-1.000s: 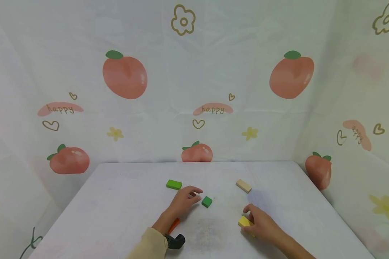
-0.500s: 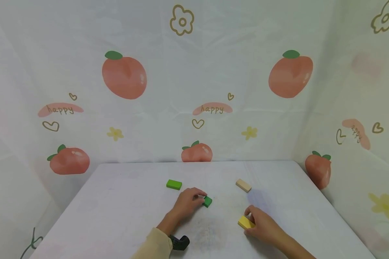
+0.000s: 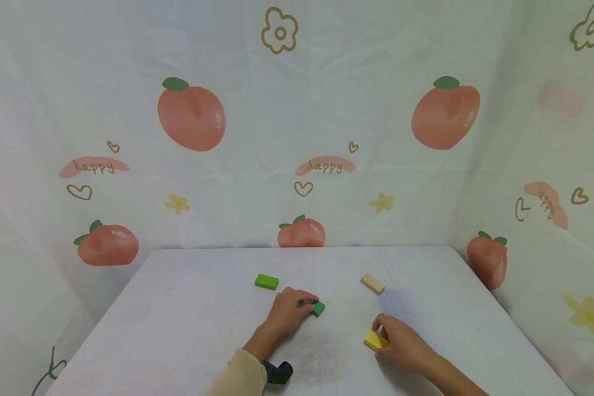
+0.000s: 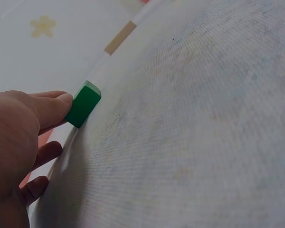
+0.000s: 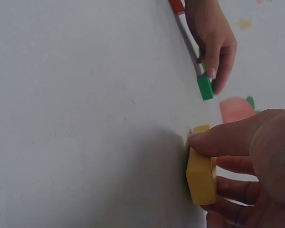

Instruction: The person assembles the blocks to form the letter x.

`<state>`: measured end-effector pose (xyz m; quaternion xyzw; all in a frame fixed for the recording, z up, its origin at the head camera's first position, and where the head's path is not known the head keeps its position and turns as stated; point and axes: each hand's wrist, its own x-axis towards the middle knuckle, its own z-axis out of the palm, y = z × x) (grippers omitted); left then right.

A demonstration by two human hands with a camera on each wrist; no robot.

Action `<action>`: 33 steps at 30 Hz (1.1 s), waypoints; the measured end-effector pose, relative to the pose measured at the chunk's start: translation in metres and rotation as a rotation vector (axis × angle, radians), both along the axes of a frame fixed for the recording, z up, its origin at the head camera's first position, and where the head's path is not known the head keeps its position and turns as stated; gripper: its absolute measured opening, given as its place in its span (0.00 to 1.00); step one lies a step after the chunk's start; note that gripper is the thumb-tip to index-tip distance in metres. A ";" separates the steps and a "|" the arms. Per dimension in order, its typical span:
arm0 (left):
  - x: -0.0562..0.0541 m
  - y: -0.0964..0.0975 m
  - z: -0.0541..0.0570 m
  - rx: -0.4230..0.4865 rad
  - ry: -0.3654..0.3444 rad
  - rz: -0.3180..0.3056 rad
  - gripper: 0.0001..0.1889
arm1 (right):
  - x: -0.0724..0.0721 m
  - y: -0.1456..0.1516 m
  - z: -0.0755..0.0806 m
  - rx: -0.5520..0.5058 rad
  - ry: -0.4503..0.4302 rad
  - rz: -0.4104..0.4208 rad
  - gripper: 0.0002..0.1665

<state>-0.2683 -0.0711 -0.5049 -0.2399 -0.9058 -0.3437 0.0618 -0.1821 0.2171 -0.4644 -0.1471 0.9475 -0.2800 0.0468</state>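
In the head view my left hand [image 3: 286,313] is at the middle of the table, pinching a small dark green block [image 3: 319,308] between thumb and fingers. The left wrist view shows that green block [image 4: 84,105] at the thumb tip, its far end sticking out. To the right and nearer, my right hand [image 3: 401,342] holds a yellow block [image 3: 375,340] that lies on the table. Seen from the right wrist, the thumb rests across the yellow block [image 5: 201,183] and the fingers lie behind it.
Behind my left hand lies a light green block [image 3: 267,282]. A plain wooden block [image 3: 373,284] sits at the back right. The right wrist view catches a red block [image 5: 177,6] by the left forearm, hidden in the head view. A printed cloth [image 3: 247,126] hangs behind the table.
My left hand has moved right to the dark green block and taken hold of it. The forearm now covers the red block. The right hand has shifted slightly on the yellow block, which stays put.
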 end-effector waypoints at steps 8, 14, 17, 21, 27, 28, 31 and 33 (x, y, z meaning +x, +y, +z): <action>-0.002 0.001 0.000 -0.019 -0.017 0.013 0.11 | -0.006 0.000 0.007 0.041 0.038 0.067 0.19; -0.001 0.001 0.002 -0.024 -0.032 0.024 0.11 | -0.012 -0.001 0.012 0.071 0.098 0.149 0.16; -0.001 0.001 0.002 -0.029 -0.033 0.028 0.11 | -0.014 -0.002 0.015 0.089 0.122 0.168 0.15; -0.001 0.000 0.002 -0.024 -0.037 0.023 0.11 | -0.016 -0.005 0.021 0.110 0.150 0.177 0.13; -0.001 0.000 0.002 -0.023 -0.037 0.019 0.11 | -0.020 -0.010 0.027 0.134 0.205 0.195 0.13; -0.001 0.000 0.002 -0.023 -0.035 0.019 0.11 | -0.021 -0.011 0.028 0.138 0.209 0.191 0.13; -0.001 0.000 0.002 -0.021 -0.037 0.018 0.11 | -0.022 -0.014 0.031 0.145 0.219 0.167 0.13; 0.000 0.000 0.002 -0.016 -0.044 0.019 0.11 | -0.022 -0.015 0.032 0.148 0.231 0.150 0.13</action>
